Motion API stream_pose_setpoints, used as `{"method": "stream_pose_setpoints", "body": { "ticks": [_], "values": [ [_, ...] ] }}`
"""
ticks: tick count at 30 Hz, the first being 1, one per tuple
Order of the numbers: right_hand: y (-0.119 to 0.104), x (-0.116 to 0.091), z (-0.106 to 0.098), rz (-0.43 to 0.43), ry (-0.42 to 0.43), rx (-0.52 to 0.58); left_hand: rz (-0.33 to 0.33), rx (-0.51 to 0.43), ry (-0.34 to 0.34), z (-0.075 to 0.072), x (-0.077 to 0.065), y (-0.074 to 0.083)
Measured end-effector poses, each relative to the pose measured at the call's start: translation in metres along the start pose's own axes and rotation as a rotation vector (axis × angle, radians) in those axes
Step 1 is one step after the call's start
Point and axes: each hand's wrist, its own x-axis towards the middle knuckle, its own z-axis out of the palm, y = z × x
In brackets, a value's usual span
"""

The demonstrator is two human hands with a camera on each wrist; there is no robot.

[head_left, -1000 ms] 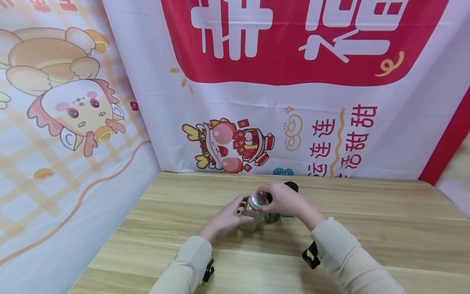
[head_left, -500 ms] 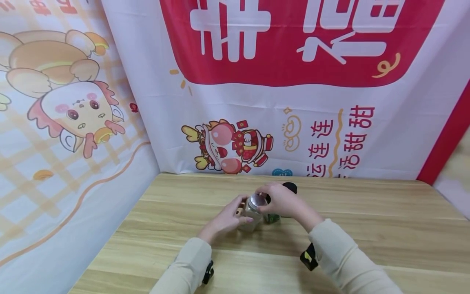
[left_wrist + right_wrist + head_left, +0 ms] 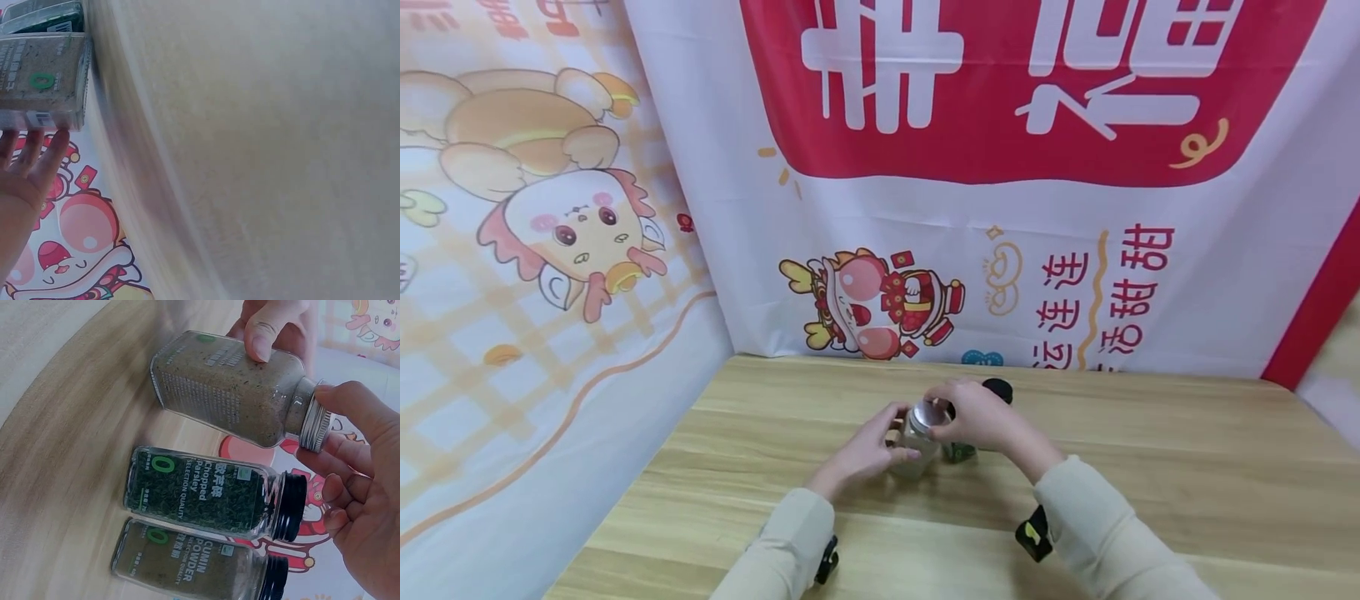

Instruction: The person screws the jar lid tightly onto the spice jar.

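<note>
A clear glass spice jar [image 3: 219,394] of speckled brown powder, with a silver screw lid [image 3: 315,422], stands slightly tilted in the head view; its base looks on or close to the table. My left hand [image 3: 867,450] grips the jar's body, with its thumb across the near side. In the left wrist view, fingertips of that hand [image 3: 28,181] touch the jar [image 3: 44,78]. My right hand [image 3: 369,462] pinches the silver lid between thumb and fingers; its other fingers are curled. Beside it stands a chopped parsley jar [image 3: 203,487] with a black lid, partly hidden in the head view.
A cumin powder jar [image 3: 187,559], also black-lidded, stands beyond the parsley jar. A small tan object [image 3: 892,434] shows behind the left hand, mostly hidden. The wooden table [image 3: 760,467] meets a printed cloth [image 3: 895,217] at the back and another cloth at left.
Both hands keep their hold on the jar and its lid, with hardly any visible movement. The head view has shifted slightly.
</note>
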Motion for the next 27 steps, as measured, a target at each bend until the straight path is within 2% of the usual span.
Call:
{"method": "stream_pose_setpoints", "body": {
  "ticks": [8,18,27],
  "values": [
    [-0.0011,-0.0015,-0.0007,0.021,-0.003,-0.018,-0.035,0.000,-0.022,-0.0016,0.0013,0.0042],
    [-0.0035,-0.0022,0.0003,0.032,-0.008,-0.006,-0.061,-0.028,0.008,-0.0023,-0.0001,0.0044],
    [-0.0070,-0.0045,0.0056,0.040,0.034,-0.061,-0.041,-0.006,0.009,-0.0040,0.0002,0.0031]
  ]
}}
